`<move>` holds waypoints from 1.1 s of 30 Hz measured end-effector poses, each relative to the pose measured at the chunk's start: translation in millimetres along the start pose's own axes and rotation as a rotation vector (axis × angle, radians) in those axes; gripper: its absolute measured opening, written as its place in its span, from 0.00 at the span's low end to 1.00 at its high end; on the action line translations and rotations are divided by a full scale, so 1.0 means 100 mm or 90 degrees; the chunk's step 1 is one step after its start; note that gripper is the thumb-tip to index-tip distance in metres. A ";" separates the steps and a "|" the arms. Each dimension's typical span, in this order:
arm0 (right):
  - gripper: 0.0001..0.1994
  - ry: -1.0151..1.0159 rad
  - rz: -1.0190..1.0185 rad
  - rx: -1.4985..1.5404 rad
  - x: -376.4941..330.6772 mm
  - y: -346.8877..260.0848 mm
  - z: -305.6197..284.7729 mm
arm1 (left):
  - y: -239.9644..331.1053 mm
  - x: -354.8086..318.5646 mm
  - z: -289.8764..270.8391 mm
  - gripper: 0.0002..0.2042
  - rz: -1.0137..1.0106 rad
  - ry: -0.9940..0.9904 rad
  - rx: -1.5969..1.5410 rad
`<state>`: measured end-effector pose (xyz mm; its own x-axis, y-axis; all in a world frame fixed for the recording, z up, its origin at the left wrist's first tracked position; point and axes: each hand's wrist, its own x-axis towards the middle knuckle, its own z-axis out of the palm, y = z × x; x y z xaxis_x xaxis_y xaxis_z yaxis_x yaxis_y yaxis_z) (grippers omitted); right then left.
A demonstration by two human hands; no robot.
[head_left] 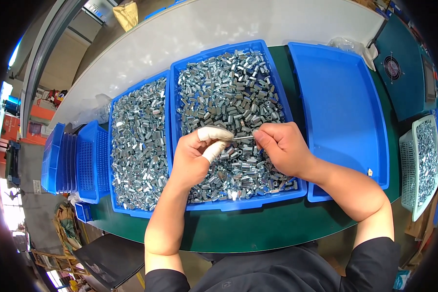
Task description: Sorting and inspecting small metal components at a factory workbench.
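Note:
White coverings wrap the thumb and forefinger of my left hand [192,158]. Those fingers are pinched together, hiding whatever is between them. My right hand [286,150] grips a thin metal rod [244,138], whose far end meets the left fingertips. Both hands are above the middle blue tray [219,51], which is heaped with short hexagonal metal nuts [238,104], silvery and longer than they are wide. Holes show in the ends of some. To the left, a second blue tray [140,212] is full of similar pieces.
On the right lies a shallow blue tray [343,112] with one small pale scrap [370,172] inside. Stacked blue baskets [93,163] stand far left. A pale green basket [416,168] of metal pieces and a teal machine [404,73] are at the right. Trays rest on a green tabletop [258,228].

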<state>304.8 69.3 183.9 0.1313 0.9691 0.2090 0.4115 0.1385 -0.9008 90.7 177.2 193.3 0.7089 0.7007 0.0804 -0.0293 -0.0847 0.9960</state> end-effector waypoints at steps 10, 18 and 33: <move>0.11 0.019 -0.124 -0.079 -0.05 0.01 0.05 | 0.01 -0.01 0.08 0.03 -0.166 0.009 -0.047; 0.06 0.035 -0.207 -0.178 -0.04 -0.03 0.04 | -0.04 0.01 0.06 0.03 -0.227 -0.010 -0.169; 0.13 -0.027 -0.125 -0.118 -0.07 -0.05 0.10 | -0.08 -0.02 0.17 0.03 -0.113 -0.065 -0.133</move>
<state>292.9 63.4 183.5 -0.0031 0.9357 0.3528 0.5845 0.2880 -0.7586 101.2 164.2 184.6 0.7833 0.6152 -0.0891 -0.0362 0.1883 0.9815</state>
